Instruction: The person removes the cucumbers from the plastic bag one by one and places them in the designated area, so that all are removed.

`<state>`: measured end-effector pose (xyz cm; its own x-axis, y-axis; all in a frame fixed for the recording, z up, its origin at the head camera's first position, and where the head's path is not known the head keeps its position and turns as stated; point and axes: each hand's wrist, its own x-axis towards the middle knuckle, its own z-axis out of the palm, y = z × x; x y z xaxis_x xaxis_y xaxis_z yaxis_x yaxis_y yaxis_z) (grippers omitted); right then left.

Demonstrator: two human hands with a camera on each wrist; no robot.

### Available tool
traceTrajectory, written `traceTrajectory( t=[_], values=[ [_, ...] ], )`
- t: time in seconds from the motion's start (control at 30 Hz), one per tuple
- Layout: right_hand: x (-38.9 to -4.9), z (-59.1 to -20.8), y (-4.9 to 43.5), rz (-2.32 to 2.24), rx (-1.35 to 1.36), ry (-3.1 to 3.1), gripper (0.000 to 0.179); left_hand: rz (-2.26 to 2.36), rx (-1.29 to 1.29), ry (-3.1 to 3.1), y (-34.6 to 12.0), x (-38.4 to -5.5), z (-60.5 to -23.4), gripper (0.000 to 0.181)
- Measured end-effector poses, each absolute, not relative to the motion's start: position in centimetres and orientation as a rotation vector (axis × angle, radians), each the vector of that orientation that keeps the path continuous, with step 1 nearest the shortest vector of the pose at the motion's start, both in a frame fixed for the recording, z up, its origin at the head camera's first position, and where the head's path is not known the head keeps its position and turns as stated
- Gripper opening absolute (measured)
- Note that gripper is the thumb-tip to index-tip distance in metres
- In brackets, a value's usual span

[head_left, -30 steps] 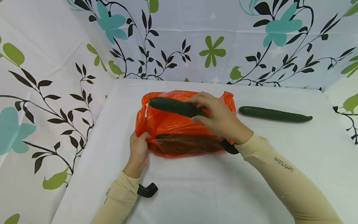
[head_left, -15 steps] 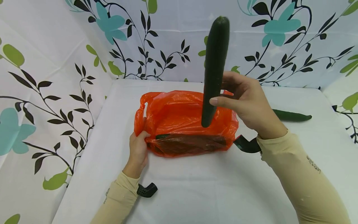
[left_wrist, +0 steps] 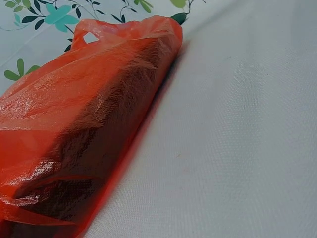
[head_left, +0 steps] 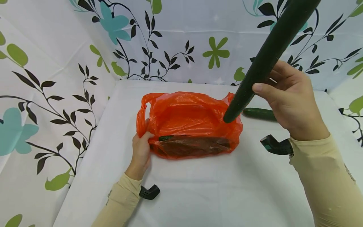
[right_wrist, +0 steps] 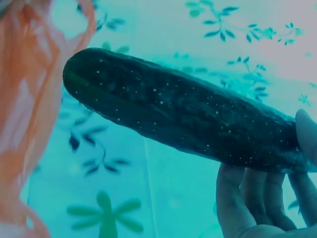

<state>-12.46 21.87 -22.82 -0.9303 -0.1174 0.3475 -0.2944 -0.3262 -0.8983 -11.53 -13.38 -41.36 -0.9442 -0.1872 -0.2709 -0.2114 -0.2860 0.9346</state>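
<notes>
tilted cucumber (head_left: 267, 55) in right grip (head_left: 296, 101), red bag (head_left: 187, 110) in left grip (head_left: 141, 153)

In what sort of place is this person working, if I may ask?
Probably a small indoor spot arranged for recording, though the wider room is not shown: a white table, patterned cloth standing up behind it, and two black devices that look wrist-worn.

right hand (right_wrist: 270, 210) grips cucumber (right_wrist: 183, 111) | orange bag (right_wrist: 29, 99) at left edge | leaf-patterned cloth (right_wrist: 173, 198) behind
</notes>
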Motion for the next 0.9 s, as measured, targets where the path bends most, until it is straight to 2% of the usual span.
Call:
traceTrajectory(
  t=[0.5, 0.8, 0.9],
  values=[
    [-11.2, -24.8, 27.2, 2.039, 0.236, -1.964, 0.058, 2.409, -0.524, 1.894, -13.4, -11.7, -41.2, 0.052],
    [-10.7, -27.6, 29.5, 1.121, 0.146, -2.391, 0.062, 2.444, -0.466, 1.903, -13.6, -11.8, -41.3, 0.057],
    [-10.7, -28.6, 30.0, 1.019, 0.140, -2.425, 0.064, 2.444, -0.467, 1.900, -13.7, -11.7, -41.4, 0.056]
  ],
)
